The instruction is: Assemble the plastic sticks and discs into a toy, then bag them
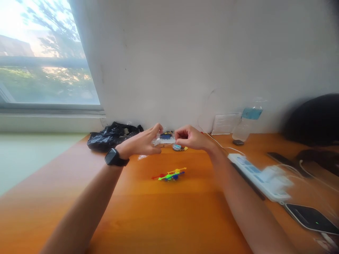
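My left hand, with a black watch on its wrist, is raised over the far part of the table. Its fingers are bent around crinkled clear plastic, which looks like a small bag. Close by on the right, my right hand is closed with thumb and fingertips together; whatever it pinches is too small to make out. Nearer to me, a small cluster of red, yellow, green and blue plastic pieces with arrow-like tips lies on the table. Beyond the hands, a white and blue item is partly visible.
A black plastic bag lies at the back left. Behind my right hand sits a small round item. To the right are a white power strip, a phone, cables and a clear bottle. Another person's dark hair shows at right.
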Demonstrator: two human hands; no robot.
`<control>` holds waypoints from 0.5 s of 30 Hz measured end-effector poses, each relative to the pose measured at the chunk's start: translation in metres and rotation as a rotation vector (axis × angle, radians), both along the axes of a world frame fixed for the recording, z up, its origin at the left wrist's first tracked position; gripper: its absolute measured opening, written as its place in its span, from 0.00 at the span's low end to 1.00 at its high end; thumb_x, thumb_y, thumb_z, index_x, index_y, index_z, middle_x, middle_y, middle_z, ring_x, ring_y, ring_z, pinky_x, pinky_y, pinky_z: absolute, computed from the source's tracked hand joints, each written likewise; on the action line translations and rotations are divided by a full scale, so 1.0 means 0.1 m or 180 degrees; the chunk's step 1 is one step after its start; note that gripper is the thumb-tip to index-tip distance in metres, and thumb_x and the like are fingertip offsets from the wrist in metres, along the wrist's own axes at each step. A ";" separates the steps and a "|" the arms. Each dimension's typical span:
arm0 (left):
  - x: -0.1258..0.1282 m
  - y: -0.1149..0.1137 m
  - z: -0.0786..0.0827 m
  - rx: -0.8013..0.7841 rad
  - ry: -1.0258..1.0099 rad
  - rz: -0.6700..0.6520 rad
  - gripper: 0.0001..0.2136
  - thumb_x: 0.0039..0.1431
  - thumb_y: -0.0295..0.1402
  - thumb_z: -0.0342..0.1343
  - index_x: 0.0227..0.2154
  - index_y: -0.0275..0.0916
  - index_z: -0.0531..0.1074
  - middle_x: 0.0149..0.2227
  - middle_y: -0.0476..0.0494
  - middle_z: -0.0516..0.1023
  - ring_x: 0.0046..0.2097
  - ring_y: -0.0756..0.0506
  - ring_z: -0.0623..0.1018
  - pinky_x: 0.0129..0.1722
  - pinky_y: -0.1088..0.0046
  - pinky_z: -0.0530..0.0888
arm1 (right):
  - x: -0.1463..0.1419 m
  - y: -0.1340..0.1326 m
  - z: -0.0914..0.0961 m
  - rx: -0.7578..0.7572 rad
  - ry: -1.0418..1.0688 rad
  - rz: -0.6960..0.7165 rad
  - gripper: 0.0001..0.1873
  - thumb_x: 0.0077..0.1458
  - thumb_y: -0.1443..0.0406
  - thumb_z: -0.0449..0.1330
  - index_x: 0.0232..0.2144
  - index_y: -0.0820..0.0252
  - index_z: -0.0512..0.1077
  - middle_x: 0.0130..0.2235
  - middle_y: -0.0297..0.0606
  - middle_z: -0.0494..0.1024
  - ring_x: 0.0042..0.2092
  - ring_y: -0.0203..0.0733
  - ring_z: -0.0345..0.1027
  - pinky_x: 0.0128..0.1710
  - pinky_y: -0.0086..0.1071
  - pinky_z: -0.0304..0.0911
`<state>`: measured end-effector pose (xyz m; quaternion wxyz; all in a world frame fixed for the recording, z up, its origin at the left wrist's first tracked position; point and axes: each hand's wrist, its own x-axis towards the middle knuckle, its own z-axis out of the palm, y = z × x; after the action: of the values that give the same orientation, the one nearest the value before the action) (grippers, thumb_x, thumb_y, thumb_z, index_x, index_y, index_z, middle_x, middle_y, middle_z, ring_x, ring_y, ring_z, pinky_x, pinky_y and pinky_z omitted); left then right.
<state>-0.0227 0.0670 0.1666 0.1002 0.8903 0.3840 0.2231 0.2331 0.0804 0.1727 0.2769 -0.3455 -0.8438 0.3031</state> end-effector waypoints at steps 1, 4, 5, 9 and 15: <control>-0.01 0.01 -0.01 -0.0007 0.0046 0.0036 0.21 0.52 0.35 0.59 0.48 0.43 0.60 0.39 0.47 0.72 0.30 0.46 0.71 0.31 0.69 0.65 | 0.00 0.02 -0.02 -0.0150 -0.0016 0.0116 0.08 0.48 0.64 0.60 0.21 0.59 0.66 0.20 0.25 0.61 0.25 0.31 0.54 0.25 0.28 0.48; -0.04 0.06 -0.04 0.0006 0.0085 0.0121 0.21 0.51 0.35 0.59 0.48 0.43 0.60 0.37 0.47 0.72 0.29 0.46 0.70 0.30 0.69 0.64 | 0.04 0.06 -0.06 -0.0566 0.0110 0.0463 0.07 0.48 0.65 0.60 0.22 0.60 0.68 0.20 0.26 0.64 0.25 0.32 0.56 0.26 0.28 0.50; -0.05 0.07 -0.05 -0.0008 0.0069 0.0136 0.21 0.51 0.35 0.59 0.48 0.43 0.60 0.37 0.47 0.72 0.29 0.46 0.70 0.30 0.69 0.64 | 0.05 0.07 -0.07 -0.0695 0.0132 0.0585 0.06 0.48 0.66 0.60 0.22 0.60 0.69 0.20 0.26 0.65 0.25 0.33 0.57 0.26 0.28 0.52; -0.12 0.15 -0.11 -0.0100 0.0025 0.0198 0.20 0.52 0.36 0.59 0.46 0.43 0.60 0.34 0.48 0.71 0.29 0.46 0.69 0.29 0.69 0.64 | 0.06 0.20 -0.21 -0.0976 -0.0653 0.0848 0.06 0.48 0.65 0.61 0.22 0.62 0.74 0.23 0.32 0.74 0.29 0.37 0.66 0.29 0.29 0.59; -0.17 0.23 -0.15 -0.0198 0.0020 0.0060 0.18 0.52 0.34 0.56 0.45 0.41 0.60 0.34 0.49 0.71 0.31 0.45 0.71 0.31 0.69 0.65 | -0.15 0.48 -0.74 -0.0659 -0.2308 0.0456 0.13 0.44 0.61 0.68 0.34 0.60 0.82 0.35 0.37 0.83 0.35 0.40 0.72 0.30 0.29 0.58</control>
<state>-0.0402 0.0901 0.1511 0.1246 0.8838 0.3995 0.2091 0.2182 0.1284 0.0987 -0.0978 -0.3966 -0.8739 0.2635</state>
